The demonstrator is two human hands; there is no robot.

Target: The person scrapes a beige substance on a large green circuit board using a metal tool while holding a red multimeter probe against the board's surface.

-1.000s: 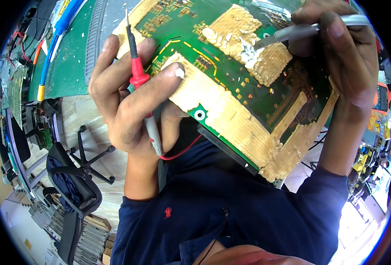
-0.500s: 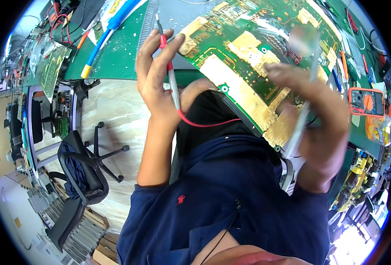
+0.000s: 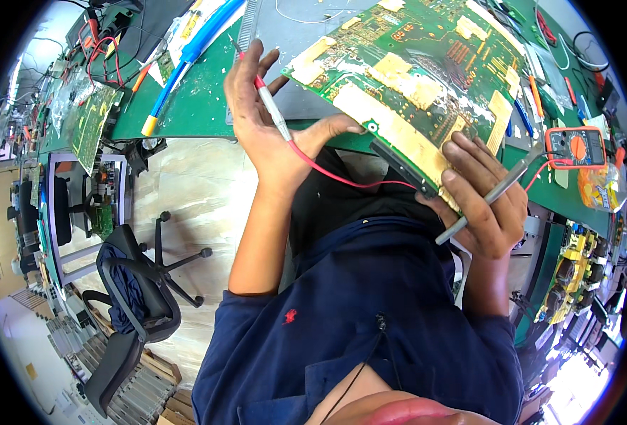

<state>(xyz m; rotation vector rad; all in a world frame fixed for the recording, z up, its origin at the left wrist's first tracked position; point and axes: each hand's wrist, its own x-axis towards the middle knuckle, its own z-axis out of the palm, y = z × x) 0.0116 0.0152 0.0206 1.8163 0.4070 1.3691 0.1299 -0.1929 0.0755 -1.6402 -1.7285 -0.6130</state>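
Two hands at one circuit board [image 3: 447,85]

A person is holding the green board toward one o'clock, near the bench [image 3: 193,117]. The left hand [image 3: 267,138], loosely open with fingers spread, is cradling a red-and-grey probe [image 3: 269,101] and resting its thumb at the board's edge. The right hand [image 3: 487,205] is gripping the five o'clock corner and a metal tool [image 3: 517,170]. Near three o'clock, a yellow-and-clear packet [image 3: 598,190] is lying beside the multimeter [image 3: 575,149]; its contents are showing too unclearly to tell.
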